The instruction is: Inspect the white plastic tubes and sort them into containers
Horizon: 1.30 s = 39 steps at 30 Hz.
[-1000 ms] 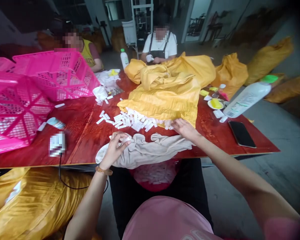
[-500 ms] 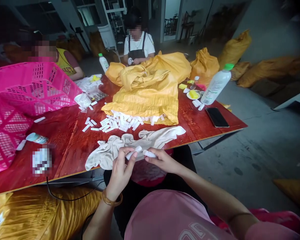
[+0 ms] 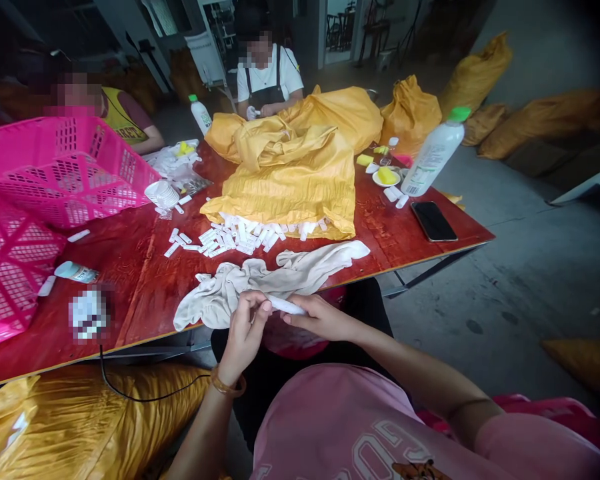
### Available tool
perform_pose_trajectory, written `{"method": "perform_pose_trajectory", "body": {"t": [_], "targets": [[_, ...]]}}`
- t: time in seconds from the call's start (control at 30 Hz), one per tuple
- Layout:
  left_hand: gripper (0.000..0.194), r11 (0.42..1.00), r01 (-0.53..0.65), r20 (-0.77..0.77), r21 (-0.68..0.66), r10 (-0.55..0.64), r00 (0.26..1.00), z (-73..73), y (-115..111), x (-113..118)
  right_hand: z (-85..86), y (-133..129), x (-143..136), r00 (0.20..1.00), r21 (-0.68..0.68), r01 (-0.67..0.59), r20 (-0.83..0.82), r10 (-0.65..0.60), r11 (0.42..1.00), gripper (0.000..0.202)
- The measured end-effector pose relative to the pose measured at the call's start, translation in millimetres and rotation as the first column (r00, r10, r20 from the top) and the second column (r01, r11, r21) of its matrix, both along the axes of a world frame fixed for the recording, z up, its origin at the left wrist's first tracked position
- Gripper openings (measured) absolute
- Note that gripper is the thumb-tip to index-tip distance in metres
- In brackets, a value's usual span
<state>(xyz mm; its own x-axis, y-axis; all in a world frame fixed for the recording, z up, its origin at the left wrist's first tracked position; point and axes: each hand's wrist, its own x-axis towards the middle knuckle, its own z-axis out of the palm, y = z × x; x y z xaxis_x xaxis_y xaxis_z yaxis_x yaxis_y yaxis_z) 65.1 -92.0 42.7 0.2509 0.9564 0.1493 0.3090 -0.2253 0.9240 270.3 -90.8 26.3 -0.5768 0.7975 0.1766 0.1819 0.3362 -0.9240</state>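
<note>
Above the table's near edge, my left hand (image 3: 247,323) and my right hand (image 3: 323,317) are closed on opposite ends of a slim white plastic tube (image 3: 286,306). Thumb and fingers of each hand pinch it, so its ends are partly hidden. Just behind my hands lies a crumpled off-white cloth (image 3: 220,293). Past the cloth, a heap of small white plastic pieces (image 3: 243,235) spills from the mouth of a yellow woven sack (image 3: 290,193).
Pink crates (image 3: 70,167) fill the table's left side. A small jar (image 3: 75,271) and a blurred-out device (image 3: 89,315) with a black cable are nearby. At right are a phone (image 3: 434,221) and a green-capped bottle (image 3: 435,153). Two people sit across the table.
Half a second ago each hand held a separate white piece with a gap between them. Now the pieces meet end to end as one longer tube. The view has shifted slightly.
</note>
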Motion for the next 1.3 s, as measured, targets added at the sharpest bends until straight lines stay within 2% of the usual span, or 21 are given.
{"method": "perform_pose_trajectory", "body": {"t": [0.07,0.13,0.23,0.3,0.37,0.47,0.53,0.6,0.63,0.7,0.77,0.83,0.9,0.97,1.03,1.07,1.1,1.13,1.17,1.23,1.3], "targets": [[0.021,0.998,0.06,-0.082,0.0,-0.059,0.995,2.8,4.3,-5.4,0.1,0.9,0.8,0.999,-0.012,-0.046,0.004,0.046,0.999,0.022],[0.033,0.997,0.065,-0.105,-0.039,-0.069,0.992,5.5,6.8,-3.6,-3.1,1.1,-2.6,0.988,0.072,0.045,0.142,-0.055,0.996,0.019],[0.04,0.993,-0.066,-0.043,-0.094,0.062,0.997,5.0,6.2,9.4,-13.5,1.4,-11.2,0.821,0.336,0.216,0.445,-0.357,0.917,0.025],[0.041,0.984,-0.143,-0.014,-0.106,0.142,0.99,1.7,4.3,19.2,-20.4,2.1,-14.5,0.717,0.461,0.192,0.537,-0.445,0.866,0.03],[0.041,0.976,-0.19,-0.02,-0.105,0.189,0.982,-2.2,2.8,26.0,-23.6,4.0,-13.5,0.689,0.506,0.162,0.557,-0.464,0.847,0.033],[0.039,0.979,-0.191,-0.045,-0.069,0.188,0.981,-6.3,3.6,29.3,-19.8,9.7,-6.0,0.775,0.403,0.177,0.506,-0.379,0.898,0.027],[0.04,0.991,-0.127,-0.016,-0.048,0.126,0.992,-7.5,5.7,28.6,-14.9,14.8,-1.0,0.914,0.229,0.111,0.358,-0.19,0.967,0.018],[0.042,0.994,-0.082,0.027,-0.065,0.084,0.996,-8.6,7.6,27.8,-12.1,18.9,0.6,0.982,0.11,-0.001,0.187,-0.02,0.994,0.012],[0.042,0.993,-0.079,0.04,-0.091,0.083,0.996,-9.6,8.0,27.9,-12.0,20.1,-0.2,0.986,0.096,-0.023,0.164,0.007,0.995,0.012],[0.044,0.981,-0.11,0.069,-0.16,0.123,0.99,-12.7,6.8,29.3,-14.1,20.7,-4.6,0.955,0.148,0.043,0.284,-0.085,0.988,0.015],[0.044,0.957,-0.144,0.116,-0.251,0.177,0.977,-17.0,1.9,31.8,-17.8,19.8,-10.0,0.86,0.262,0.11,0.459,-0.224,0.959,0.021],[0.048,0.934,-0.139,0.152,-0.328,0.197,0.968,-21.0,-5.9,33.4,-21.8,18.0,-13.3,0.8,0.354,0.102,0.527,-0.288,0.93,0.025],[0.057,0.935,-0.078,0.127,-0.346,0.129,0.983,-23.6,-11.6,31.0,-27.5,14.6,-13.5,0.816,0.373,0.067,0.514,-0.266,0.925,0.025],[0.063,0.935,0.063,0.036,-0.349,-0.054,0.998,-24.8,-6.5,21.2,-38.1,8.5,-11.7,0.843,0.318,0.046,0.496,-0.207,0.947,0.024],[0.058,0.937,0.132,-0.153,-0.323,-0.19,0.97,-24.3,17.5,1.5,-55.8,0.3,-9.4,0.843,0.21,0.051,0.515,-0.155,0.976,0.026],[0.052,0.956,0.106,-0.283,-0.274,-0.186,0.941,-23.3,36.9,-12.2,-66.5,-3.7,-7.8,0.828,0.152,0.074,0.542,-0.146,0.986,0.027],[0.046,0.985,0.029,-0.422,-0.168,-0.099,0.901,-21.8,60.2,-27.8,-77.2,-6.9,-5.6,0.804,0.102,0.101,0.578,-0.142,0.99,0.029],[0.039,0.996,-0.091,-0.563,0.022,0.088,0.822,-20.3,85.9,-44.3,-86.6,-8.7,-2.3,0.773,0.066,0.132,0.617,-0.144,0.989,0.032],[0.034,0.978,-0.169,-0.595,0.119,0.207,0.777,-19.3,112.4,-60.5,-93.3,-8.6,2.3,0.748,0.042,0.146,0.649,-0.138,0.988,0.037],[0.032,0.946,-0.242,-0.614,0.215,0.323,0.72,-20.4,161.7,-87.3,-95.2,-1.3,15.4,0.753,0.004,0.089,0.654,-0.07,0.996,0.045],[0.027,0.936,-0.257,-0.64,0.242,0.353,0.683,-27.5,198.8,-102.8,-80.0,17.3,31.8,0.805,-0.025,-0.012,0.593,0.024,1.0,0.032]]}}
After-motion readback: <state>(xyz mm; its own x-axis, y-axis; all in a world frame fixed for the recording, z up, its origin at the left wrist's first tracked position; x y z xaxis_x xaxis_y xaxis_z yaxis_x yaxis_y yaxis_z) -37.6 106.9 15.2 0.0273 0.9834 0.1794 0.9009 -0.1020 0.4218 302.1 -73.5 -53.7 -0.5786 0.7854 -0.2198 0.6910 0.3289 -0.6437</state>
